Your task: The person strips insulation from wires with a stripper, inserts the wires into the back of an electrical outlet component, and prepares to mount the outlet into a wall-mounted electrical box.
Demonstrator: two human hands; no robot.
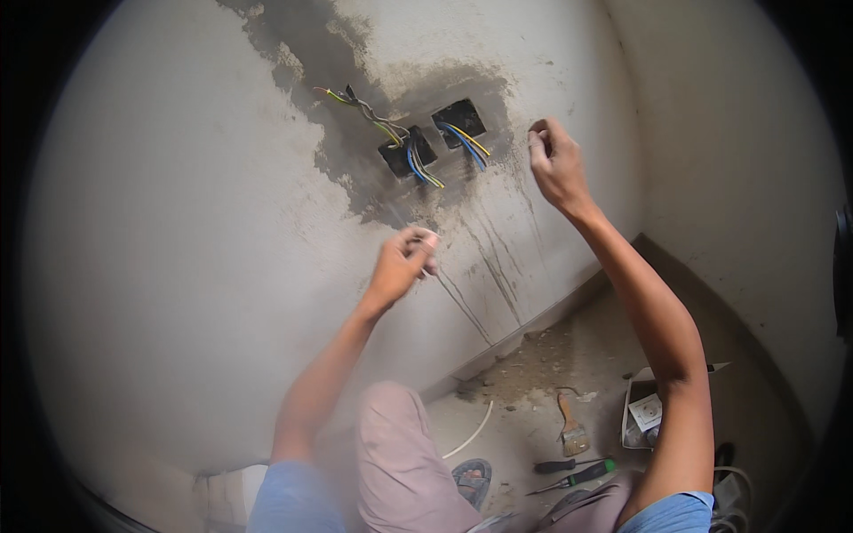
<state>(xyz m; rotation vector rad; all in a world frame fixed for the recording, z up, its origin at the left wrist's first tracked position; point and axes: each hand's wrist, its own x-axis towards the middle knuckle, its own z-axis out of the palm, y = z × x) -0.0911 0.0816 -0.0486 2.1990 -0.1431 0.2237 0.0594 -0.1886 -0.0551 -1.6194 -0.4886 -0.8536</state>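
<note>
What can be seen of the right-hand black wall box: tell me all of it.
The right-hand black wall box is roughly square, open and uncovered, sunk into rough grey plaster. It looks tilted here, up and right of the other black box. Blue, yellow and brownish wires come out, their ends loose toward the lower right. Neither the left hand nor the right hand touches it. Its dark inside hides further detail.

At nine o'clock we see a matt, fairly smooth wall; at eleven, rough plaster; at twelve, smooth plastic-coated wires; at six, matt cloth trousers; near five, a plastic-looking screwdriver handle.
</note>
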